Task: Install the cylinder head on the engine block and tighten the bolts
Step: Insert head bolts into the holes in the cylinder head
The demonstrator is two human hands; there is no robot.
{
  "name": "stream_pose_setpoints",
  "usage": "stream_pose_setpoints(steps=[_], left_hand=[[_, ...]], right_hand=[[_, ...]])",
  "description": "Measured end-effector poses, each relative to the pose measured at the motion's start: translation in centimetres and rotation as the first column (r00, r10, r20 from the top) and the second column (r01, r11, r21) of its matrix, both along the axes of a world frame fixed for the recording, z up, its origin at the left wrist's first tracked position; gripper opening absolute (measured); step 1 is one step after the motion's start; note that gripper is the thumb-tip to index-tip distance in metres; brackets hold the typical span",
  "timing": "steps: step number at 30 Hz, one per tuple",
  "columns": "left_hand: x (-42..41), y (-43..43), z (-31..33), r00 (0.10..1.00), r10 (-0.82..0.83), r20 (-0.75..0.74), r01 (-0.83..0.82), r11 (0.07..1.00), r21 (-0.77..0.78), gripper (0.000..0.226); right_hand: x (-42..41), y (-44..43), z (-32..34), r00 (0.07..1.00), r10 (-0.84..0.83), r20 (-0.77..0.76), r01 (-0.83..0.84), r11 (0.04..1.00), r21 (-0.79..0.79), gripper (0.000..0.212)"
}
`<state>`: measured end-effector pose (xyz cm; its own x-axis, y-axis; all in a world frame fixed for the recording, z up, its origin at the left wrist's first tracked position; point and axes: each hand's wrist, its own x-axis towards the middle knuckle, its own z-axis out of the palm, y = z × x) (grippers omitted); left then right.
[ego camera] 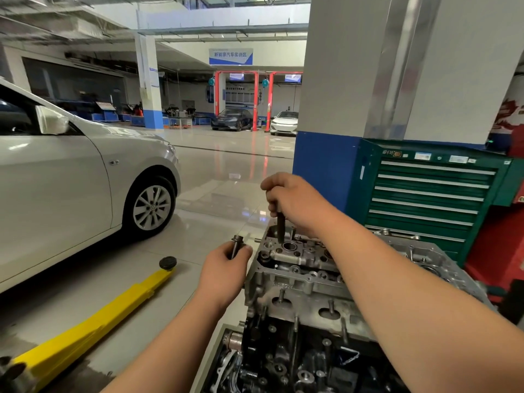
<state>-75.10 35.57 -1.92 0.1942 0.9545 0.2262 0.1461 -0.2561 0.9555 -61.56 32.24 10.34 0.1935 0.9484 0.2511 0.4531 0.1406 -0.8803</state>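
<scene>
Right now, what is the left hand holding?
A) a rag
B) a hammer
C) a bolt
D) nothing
C: the left hand pinches a flanged bolt just left of the cylinder head, while the right hand grips a dark shaft standing upright in the head.

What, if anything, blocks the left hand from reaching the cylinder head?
Likely yes, nothing blocks it. The left hand, gripping a bolt, hovers beside the cylinder head; the right hand grips a rod farther back.
</scene>
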Motion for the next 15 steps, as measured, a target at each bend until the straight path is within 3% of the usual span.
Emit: stream_pose_setpoints(steps=[8,10,13,15], left_hand=[[1.1,0.5,1.0,0.999,0.041,-0.012,-0.039,0.995,0.095,0.012],[1.2,0.7,1.0,0.999,0.032,-0.025,-0.029,0.992,0.125,0.012],[1.5,0.9,1.0,0.998,0.039,-0.052,-0.031,0.989,0.142,0.013],[1.8,1.0,0.9,0.998,0.053,-0.046,-0.047,0.991,0.124,0.012]], right_hand=[[-0.8,2.1,-4.1,0.966,-0.008,-0.260,0.017,0.999,0.034,0.025],[-0.8,2.4,-4.1,0.974,0.008,-0.227,0.000,0.999,0.036,0.025],[-0.8,2.4,-3.9,0.999,-0.003,-0.043,0.003,1.000,-0.001,0.025],[-0.7,2.3,-4.1,0.996,-0.010,-0.087,0.010,1.000,0.008,0.022]])
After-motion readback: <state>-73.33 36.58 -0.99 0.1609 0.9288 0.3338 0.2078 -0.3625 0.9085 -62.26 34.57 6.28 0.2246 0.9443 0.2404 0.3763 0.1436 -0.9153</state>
